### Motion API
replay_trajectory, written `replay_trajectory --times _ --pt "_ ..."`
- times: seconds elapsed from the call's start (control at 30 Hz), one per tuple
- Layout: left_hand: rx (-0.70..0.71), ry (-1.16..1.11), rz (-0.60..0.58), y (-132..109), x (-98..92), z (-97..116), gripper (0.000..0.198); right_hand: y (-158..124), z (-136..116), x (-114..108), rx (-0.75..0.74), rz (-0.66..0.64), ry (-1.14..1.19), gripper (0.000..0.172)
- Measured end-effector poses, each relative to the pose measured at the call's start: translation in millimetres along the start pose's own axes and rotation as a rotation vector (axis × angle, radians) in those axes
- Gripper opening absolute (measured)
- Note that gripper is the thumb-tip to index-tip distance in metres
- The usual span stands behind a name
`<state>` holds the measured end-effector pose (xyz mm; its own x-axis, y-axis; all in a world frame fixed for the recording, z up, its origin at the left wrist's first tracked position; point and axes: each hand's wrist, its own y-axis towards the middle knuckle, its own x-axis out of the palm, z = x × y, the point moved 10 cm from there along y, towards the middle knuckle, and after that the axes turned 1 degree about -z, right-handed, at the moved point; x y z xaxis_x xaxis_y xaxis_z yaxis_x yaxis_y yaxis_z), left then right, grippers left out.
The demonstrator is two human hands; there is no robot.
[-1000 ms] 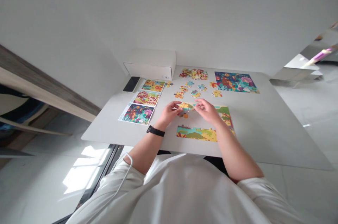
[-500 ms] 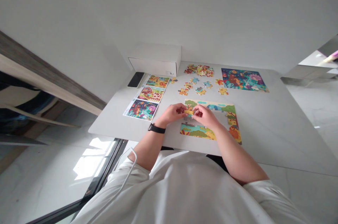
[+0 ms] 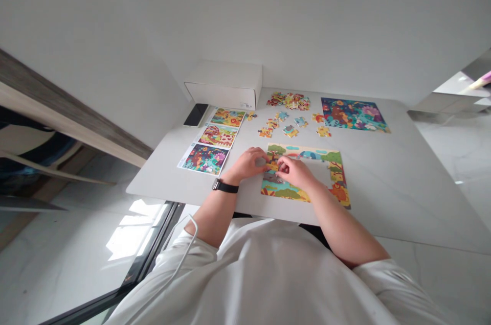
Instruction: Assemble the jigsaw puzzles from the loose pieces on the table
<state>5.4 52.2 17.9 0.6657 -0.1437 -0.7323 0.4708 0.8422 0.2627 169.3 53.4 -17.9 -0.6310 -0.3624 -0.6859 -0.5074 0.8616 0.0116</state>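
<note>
A partly assembled animal jigsaw puzzle lies on the table in front of me, with a gap in its middle. A yellow puzzle piece sits flat in its left side, between the tree and a grey animal. My left hand rests at the puzzle's left edge, fingers curved and a gap showing between thumb and forefinger. Over the left part of the puzzle is my right hand, its fingers curled together and their tips beside the yellow piece. Whether those fingertips hold anything is hidden.
Loose puzzle pieces lie beyond the puzzle, with a heap of pieces behind them. A finished dark puzzle is at the back right. Picture cards, a phone and a white box stand to the left.
The yellow piece, held between both hands before, now lies in the puzzle's left side. My left fingers have loosened and moved slightly left; my right hand has shifted slightly left and down.
</note>
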Motion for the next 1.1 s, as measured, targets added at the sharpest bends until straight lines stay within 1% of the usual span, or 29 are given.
replay_trajectory --times 0.1,0.2,0.43,0.57,0.67,0.8,0.87,1.0,1.1 --pt "0.04 0.004 0.024 0.1 -1.3 2.4 0.022 0.9 -0.5 1.2 -0.005 0.008 -0.035 0.024" --pt "0.045 0.007 0.033 -0.2 -0.1 0.1 0.025 1.9 -2.7 2.7 -0.021 0.011 -0.063 0.025" --pt "0.023 0.051 -0.003 -0.3 7.8 -6.5 0.03 2.5 -6.6 2.9 -0.052 0.031 -0.117 0.023" --pt "-0.002 0.111 -0.023 -0.7 11.2 -8.7 0.029 2.2 -5.1 3.3 -0.056 0.041 -0.147 0.025" --pt "-0.008 0.136 -0.031 -1.1 11.8 -8.0 0.028 1.8 -5.7 4.0 -0.054 0.029 -0.155 0.026" --pt "-0.011 0.144 -0.043 -1.6 12.1 -6.9 0.026 0.8 -12.7 4.9 -0.075 -0.007 -0.159 0.026" --pt "-0.016 0.146 -0.048 -1.9 12.3 -7.0 0.025 0.1 -16.0 4.1 -0.083 -0.018 -0.158 0.024" --pt "-0.025 0.143 -0.054 -2.2 12.5 -6.4 0.024 -2.0 -21.2 0.6 -0.119 -0.014 -0.166 0.015" --pt "-0.03 0.148 -0.071 -2.2 13.7 -4.6 0.023 -3.3 -21.6 -1.7 -0.141 -0.002 -0.179 0.013"
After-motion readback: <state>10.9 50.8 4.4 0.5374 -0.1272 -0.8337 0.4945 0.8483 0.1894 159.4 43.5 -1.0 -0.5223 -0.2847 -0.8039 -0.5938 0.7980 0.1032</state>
